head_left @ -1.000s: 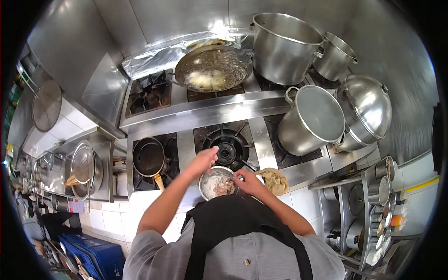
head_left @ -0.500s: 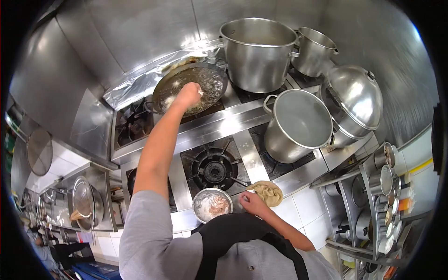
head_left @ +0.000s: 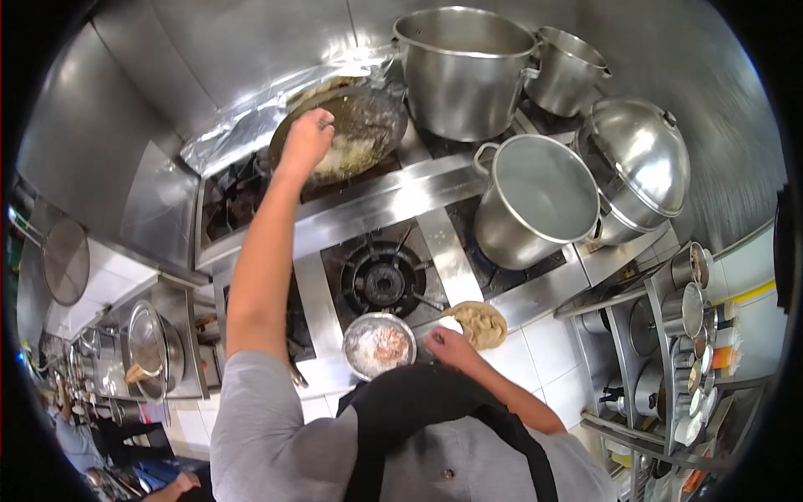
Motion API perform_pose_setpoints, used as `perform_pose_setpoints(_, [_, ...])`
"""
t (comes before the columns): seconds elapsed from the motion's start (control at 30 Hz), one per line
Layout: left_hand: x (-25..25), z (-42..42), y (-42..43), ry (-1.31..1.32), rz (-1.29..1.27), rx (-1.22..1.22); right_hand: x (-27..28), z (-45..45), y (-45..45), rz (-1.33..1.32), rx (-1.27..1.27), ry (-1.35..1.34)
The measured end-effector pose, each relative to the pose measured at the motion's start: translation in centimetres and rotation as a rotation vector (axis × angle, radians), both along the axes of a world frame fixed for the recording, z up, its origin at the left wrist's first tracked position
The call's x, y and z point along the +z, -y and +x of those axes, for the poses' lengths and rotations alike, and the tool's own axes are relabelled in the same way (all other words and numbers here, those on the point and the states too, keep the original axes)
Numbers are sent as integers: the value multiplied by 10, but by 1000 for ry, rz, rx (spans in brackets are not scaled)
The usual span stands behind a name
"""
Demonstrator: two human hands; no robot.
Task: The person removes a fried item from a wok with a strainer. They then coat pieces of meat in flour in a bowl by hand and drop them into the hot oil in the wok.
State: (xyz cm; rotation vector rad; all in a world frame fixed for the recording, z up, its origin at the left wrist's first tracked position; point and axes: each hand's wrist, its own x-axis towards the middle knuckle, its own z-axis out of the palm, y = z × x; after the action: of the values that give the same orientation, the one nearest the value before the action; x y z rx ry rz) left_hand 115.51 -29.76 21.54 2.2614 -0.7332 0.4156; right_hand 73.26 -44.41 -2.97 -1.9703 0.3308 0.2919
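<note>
So the left hand [head_left: 308,140] is over the wok [head_left: 391,117] now instead of the bowl [head_left: 350,342] — further left than a moment ago — and the right hand [head_left: 448,344] is off the bowl's rim.

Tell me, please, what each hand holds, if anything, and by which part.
I cannot tell: the left hand over the wok and the right hand near the metal bowl are both curled, with nothing clearly visible inside.
</note>
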Motion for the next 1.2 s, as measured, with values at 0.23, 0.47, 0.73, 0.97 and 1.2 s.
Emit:
perform_pose_setpoints(0.23, [-53,-161,-104,-97,160,-143,-23,37,-24,-57,119,-60])
perform_pose_setpoints(0.47, [-185,-285,-118,-490,467,-371,-24,41,-32,-22,23,-76])
perform_pose_setpoints(0.73, [-242,-305,-74,-449,568,-319,-29,40,-38,45,-49,-59])
perform_pose_setpoints(0.97, [-216,-300,-95,-628,220,-291,-4,38,-40,-49,0,-113])
perform_pose_setpoints(1.2, [-173,-302,-117,-1111,-337,-242,37,49,-54,27,303,310])
